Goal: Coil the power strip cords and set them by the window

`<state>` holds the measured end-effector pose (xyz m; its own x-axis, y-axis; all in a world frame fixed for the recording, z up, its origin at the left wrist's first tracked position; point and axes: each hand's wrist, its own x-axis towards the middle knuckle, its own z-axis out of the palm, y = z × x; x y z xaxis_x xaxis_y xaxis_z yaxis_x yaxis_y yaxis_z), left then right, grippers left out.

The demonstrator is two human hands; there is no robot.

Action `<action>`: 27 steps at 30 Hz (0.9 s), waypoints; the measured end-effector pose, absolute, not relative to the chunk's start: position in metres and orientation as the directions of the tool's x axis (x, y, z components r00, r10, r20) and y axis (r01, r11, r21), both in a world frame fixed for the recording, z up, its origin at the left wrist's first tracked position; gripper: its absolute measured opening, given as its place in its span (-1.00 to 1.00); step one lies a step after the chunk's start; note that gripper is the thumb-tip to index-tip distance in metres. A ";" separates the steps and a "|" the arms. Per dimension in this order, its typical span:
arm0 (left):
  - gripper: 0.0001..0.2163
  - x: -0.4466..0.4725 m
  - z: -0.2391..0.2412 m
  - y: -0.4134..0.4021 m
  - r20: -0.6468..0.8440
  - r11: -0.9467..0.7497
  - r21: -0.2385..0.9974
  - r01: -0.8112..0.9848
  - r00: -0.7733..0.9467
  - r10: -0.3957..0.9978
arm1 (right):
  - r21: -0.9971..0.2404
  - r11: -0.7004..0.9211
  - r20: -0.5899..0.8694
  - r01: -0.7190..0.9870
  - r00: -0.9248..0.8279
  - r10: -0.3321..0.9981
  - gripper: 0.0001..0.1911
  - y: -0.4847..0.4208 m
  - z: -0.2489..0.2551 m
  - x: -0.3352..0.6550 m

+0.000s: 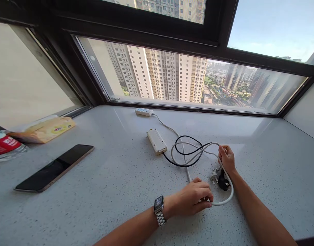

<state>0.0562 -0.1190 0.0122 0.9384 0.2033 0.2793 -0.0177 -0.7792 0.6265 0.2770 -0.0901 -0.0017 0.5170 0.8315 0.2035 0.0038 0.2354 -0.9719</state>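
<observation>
My left hand point(195, 198), with a watch on its wrist, pinches a white cable point(225, 201) low on the stone sill. My right hand point(226, 158) is closed on the same white cable where it loops with a black cable point(189, 140). Between my hands lie a white plug point(214, 176) and a black plug point(223, 181). The looped cables run to a cream power strip point(157, 141). A second white power strip point(143, 111) lies by the window, its cord trailing toward my hands.
A dark phone point(54, 167) lies face up at the left of the grey speckled sill point(116, 191). Behind it sit a yellow tissue pack point(44, 129) and a red-labelled plastic bottle point(4, 145). The window frame point(193, 108) bounds the far edge.
</observation>
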 end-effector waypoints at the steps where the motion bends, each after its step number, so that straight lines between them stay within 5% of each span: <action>1: -0.87 0.056 0.015 -0.121 0.296 -0.726 0.687 -0.036 0.926 0.234 | -0.971 0.237 0.219 0.033 0.522 0.825 -0.42 -0.090 -0.002 0.279; 6: -0.83 0.047 0.028 -0.117 0.317 -0.483 0.871 -0.086 0.850 0.421 | -0.956 0.230 0.292 0.181 0.535 0.793 -0.47 -0.095 0.006 0.299; 10: -0.98 0.042 0.023 -0.108 0.345 -0.539 0.838 -0.083 0.846 0.406 | -0.879 0.130 0.354 0.460 0.445 0.823 -0.53 -0.101 0.030 0.325; 13: -0.96 0.049 0.008 -0.111 0.312 -0.690 0.722 -0.039 0.909 0.275 | -0.584 0.035 0.299 0.811 0.175 0.938 -0.70 -0.097 0.063 0.340; 16: -0.95 0.062 -0.004 -0.118 0.331 -0.821 0.569 -0.045 0.927 0.178 | -0.226 -0.013 0.309 0.974 0.084 0.947 -0.86 -0.088 0.100 0.342; 20: -0.66 0.069 0.008 -0.112 0.624 -0.929 0.366 0.062 0.724 0.294 | 0.121 0.075 0.538 0.990 -0.129 0.833 -0.87 -0.080 0.139 0.317; 23: -0.49 0.068 0.047 -0.094 0.789 -0.854 0.457 0.249 0.329 0.519 | 0.267 0.365 0.497 0.892 -0.452 0.741 -0.83 -0.077 0.158 0.285; 25: -0.47 0.068 0.077 -0.080 0.710 -0.763 0.594 0.254 0.279 0.646 | 0.303 0.522 0.444 0.797 -0.603 0.663 -0.79 -0.074 0.169 0.263; 27: -0.59 0.070 0.103 -0.069 0.515 -0.646 0.742 0.178 0.465 0.720 | 0.315 0.607 0.435 0.730 -0.679 0.591 -0.76 -0.069 0.180 0.243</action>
